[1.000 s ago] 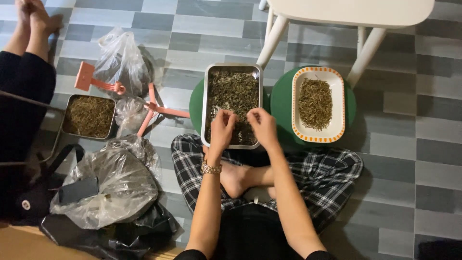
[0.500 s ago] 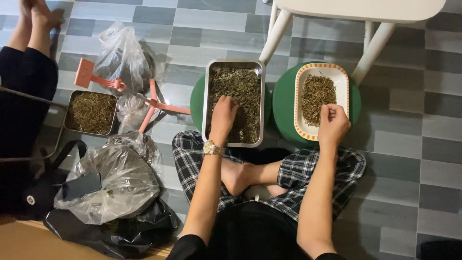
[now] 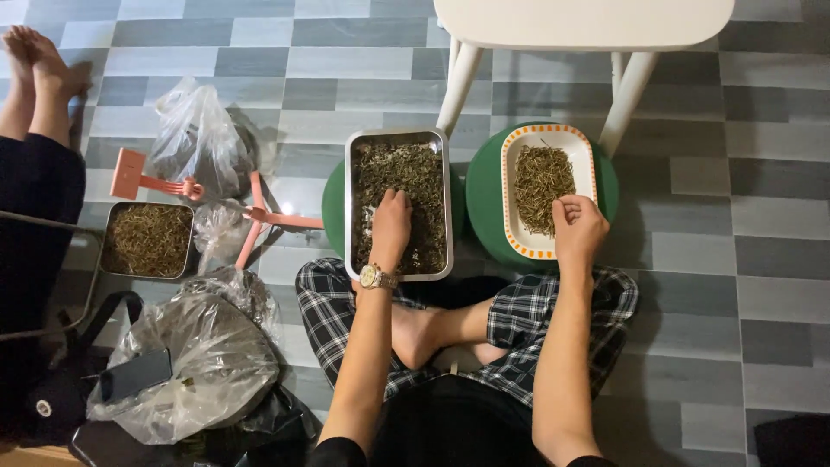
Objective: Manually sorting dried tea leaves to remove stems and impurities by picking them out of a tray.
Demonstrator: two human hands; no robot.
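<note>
A person sits cross-legged on a grey tiled floor [image 3: 761,259], seen from above. The left hand [image 3: 391,227], a watch [image 3: 377,277] on its wrist, rests palm down in a metal tray [image 3: 441,207] full of dark dried herbs [image 3: 415,173]; the fingers curl loosely into the herbs, and whether they pinch any cannot be told. The right hand [image 3: 577,227] hovers over the lower right edge of a white dish [image 3: 510,225] with an orange rim, fingers drawn together in a loose fist; what it holds, if anything, is too small to see. The dish carries a pile of paler sorted stems [image 3: 540,182]. Tray and dish each sit on a green stool [image 3: 480,199], side by side just in front of the person's knees. Behind them stand the white legs of a chair [image 3: 458,86].

To the left on the floor lie a second metal tray [image 3: 147,240] of brownish stems, clear plastic bags [image 3: 203,138], a pink plastic tool [image 3: 138,177] and a larger bag [image 3: 199,363] of herbs. Another person's bare feet [image 3: 39,60] show at the far left.
</note>
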